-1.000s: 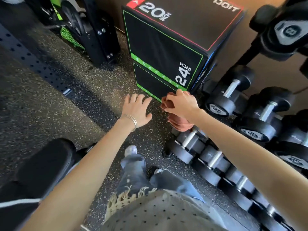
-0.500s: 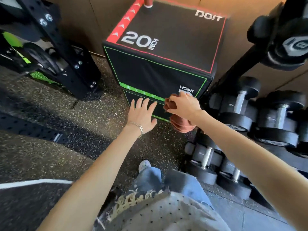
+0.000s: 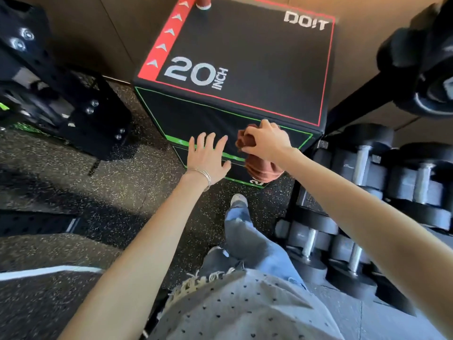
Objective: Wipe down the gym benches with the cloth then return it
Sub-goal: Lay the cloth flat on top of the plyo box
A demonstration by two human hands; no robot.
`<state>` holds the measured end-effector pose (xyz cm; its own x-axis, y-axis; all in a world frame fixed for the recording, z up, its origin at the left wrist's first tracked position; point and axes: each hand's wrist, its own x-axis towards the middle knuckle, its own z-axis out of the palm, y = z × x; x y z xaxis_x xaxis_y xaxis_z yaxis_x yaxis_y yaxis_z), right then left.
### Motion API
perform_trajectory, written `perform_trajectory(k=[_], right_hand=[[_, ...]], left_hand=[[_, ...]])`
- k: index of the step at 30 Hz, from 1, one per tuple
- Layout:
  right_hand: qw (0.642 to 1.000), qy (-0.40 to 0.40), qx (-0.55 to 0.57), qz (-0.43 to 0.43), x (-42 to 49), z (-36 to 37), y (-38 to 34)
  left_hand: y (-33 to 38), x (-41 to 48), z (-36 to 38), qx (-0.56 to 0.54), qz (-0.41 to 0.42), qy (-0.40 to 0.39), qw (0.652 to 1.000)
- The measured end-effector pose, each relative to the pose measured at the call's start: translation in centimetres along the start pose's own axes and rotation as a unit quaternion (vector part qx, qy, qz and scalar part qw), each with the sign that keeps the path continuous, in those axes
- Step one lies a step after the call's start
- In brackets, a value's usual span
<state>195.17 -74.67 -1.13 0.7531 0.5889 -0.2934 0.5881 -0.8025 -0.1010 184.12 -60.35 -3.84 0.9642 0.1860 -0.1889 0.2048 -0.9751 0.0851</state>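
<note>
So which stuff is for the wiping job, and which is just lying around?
For the job: brown cloth; right hand gripping it; left hand, open.
Just lying around: black jump box; dumbbells; black machine.

Warm, patchy sunlight, hard floor (image 3: 103, 182) shadows, wide-angle bending, perhaps motion-blurred edges.

A gym: plyo box (image 3: 245, 65), racked dumbbells (image 3: 362, 168), speckled rubber floor (image 3: 117, 187).
</note>
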Motion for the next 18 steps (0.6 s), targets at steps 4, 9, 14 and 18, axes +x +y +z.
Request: perform_trajectory(k=[4, 9, 14, 18], right_hand=[[1.000, 0.018, 0.008, 0.014, 5.6, -1.5, 1.4], [0.999, 0.029, 0.015, 0.030, 12.4, -4.3, 3.8], [0.997, 0.043, 0.033, 0.055, 18.0, -6.6, 5.7], [0.996, 0.018, 0.045, 0.081, 20.9, -7.6, 6.1]], left_hand=[[-1.4, 5.0, -1.2, 0.022, 0.008, -0.013, 1.000], [-1.8, 11.9, -2.9, 0.025, 0.008, -0.010, 1.000], [-1.4, 17.7, -3.9, 0.033, 0.007, -0.003, 0.999], [-1.6, 21.3, -4.2, 0.025, 0.015, -0.013, 0.999]])
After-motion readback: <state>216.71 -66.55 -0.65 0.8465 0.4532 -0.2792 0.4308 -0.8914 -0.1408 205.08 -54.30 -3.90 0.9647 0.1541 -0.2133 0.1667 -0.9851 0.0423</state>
